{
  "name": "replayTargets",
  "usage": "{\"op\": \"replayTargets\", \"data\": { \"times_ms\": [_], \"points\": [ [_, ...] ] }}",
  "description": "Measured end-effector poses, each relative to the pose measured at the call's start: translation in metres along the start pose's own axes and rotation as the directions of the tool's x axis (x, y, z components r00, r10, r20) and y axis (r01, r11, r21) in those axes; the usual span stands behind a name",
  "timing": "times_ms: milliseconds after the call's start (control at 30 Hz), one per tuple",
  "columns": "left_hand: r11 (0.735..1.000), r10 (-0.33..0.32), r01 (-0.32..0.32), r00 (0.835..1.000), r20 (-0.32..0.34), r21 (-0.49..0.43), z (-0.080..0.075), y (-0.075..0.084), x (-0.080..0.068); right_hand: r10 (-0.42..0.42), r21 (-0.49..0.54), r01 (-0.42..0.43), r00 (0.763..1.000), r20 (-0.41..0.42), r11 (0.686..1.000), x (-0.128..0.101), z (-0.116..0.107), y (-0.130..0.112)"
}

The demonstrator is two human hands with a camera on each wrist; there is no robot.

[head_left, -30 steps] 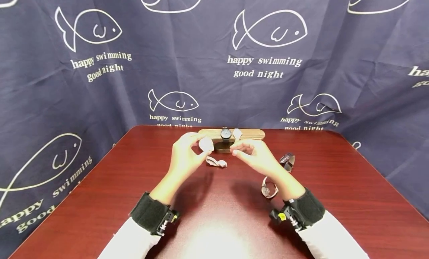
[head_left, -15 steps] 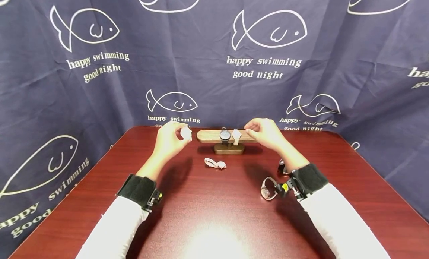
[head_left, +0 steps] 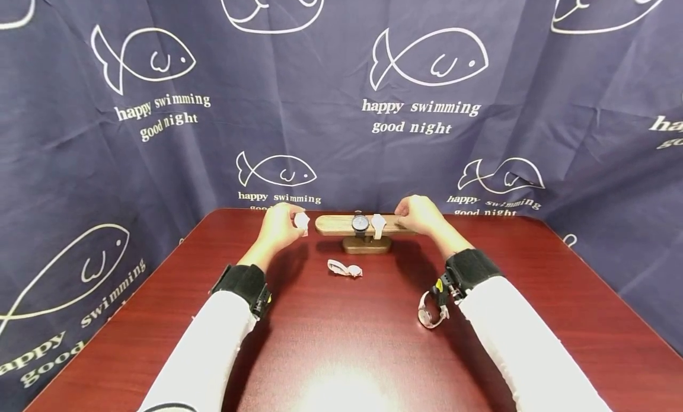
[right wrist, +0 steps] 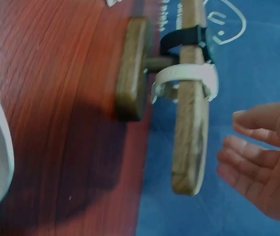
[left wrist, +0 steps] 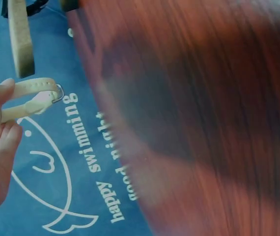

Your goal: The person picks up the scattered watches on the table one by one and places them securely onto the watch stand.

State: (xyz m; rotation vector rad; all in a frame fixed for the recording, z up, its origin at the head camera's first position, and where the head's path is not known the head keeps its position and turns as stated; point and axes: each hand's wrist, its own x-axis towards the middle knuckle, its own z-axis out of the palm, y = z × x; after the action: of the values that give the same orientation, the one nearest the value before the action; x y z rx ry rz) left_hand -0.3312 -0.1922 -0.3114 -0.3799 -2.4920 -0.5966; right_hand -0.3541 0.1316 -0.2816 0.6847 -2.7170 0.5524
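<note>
Five watches, head view: held white watch [head_left: 302,221] in your left hand [head_left: 277,228]; black watch [head_left: 360,223] and second white watch [head_left: 378,222] around the wooden bar [head_left: 335,224]; front pale watch [head_left: 354,271] and side pale watch [head_left: 425,317] on the tabletop [head_left: 320,323].
Left fingers: gripping the held white watch, pinched from above and below, just beside the bar's left end.
Left grip, why: you pinch one end of the loop, probably so the rest of the strap stands free of your fingers.
Right hand [head_left: 418,215]: fingers bent and relaxed, thumb apart from them, holding nothing; by the bar's right end, perhaps ready to steady it.
Bar, why: raised on a foot [head_left: 367,245], presumably so straps can pass beneath; the two watches sit side by side near the middle, which likely helps balance.
Front pale watch: lies in front of the foot, strap looped.
Side pale watch: near your right wrist band [head_left: 473,271].
Left wrist view adds: the metal buckle [left wrist: 59,92], strap holes, and a gap between loop and bar end; the head view gives you only a pale patch there.
Right wrist view adds: the post [right wrist: 159,64] joining foot to bar, and a gap between your right fingers and the bar, where the head view has them overlapping.
Unresolved: pale strap [right wrist: 7,152] at that view's edge; which watch, cannot tell.
</note>
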Motion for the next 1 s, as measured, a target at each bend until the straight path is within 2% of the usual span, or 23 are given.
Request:
{"op": "replayTargets", "data": {
  "times_ms": [100, 233, 567, 800, 1000],
  "points": [
    [1.0, -0.008, 0.008, 1.0, 0.009, 0.003, 0.006, -0.001, 0.0, 0.02, -0.102, -0.016, 0.999, 0.036, 0.995, -0.001, 0.003, 0.006],
    [0.999, -0.029, 0.03, 0.999, 0.023, -0.02, 0.011, -0.003, 0.001, 0.018, -0.178, -0.001, 0.995, 0.097, 0.984, -0.002, 0.005, 0.012],
    [0.989, -0.055, 0.061, 0.997, 0.05, -0.131, 0.017, 0.0, 0.004, -0.074, -0.24, 0.09, 0.994, 0.078, 0.967, 0.0, 0.01, 0.018],
    [0.99, -0.013, 0.018, 0.999, 0.041, -0.141, 0.021, 0.006, 0.008, -0.106, -0.256, 0.125, 0.991, 0.085, 0.959, 0.001, 0.011, 0.021],
    [0.973, -0.058, 0.081, 0.992, 0.112, -0.214, 0.027, 0.007, 0.011, -0.171, -0.305, 0.194, 0.98, 0.101, 0.932, 0.001, 0.012, 0.022]
  ]
}}
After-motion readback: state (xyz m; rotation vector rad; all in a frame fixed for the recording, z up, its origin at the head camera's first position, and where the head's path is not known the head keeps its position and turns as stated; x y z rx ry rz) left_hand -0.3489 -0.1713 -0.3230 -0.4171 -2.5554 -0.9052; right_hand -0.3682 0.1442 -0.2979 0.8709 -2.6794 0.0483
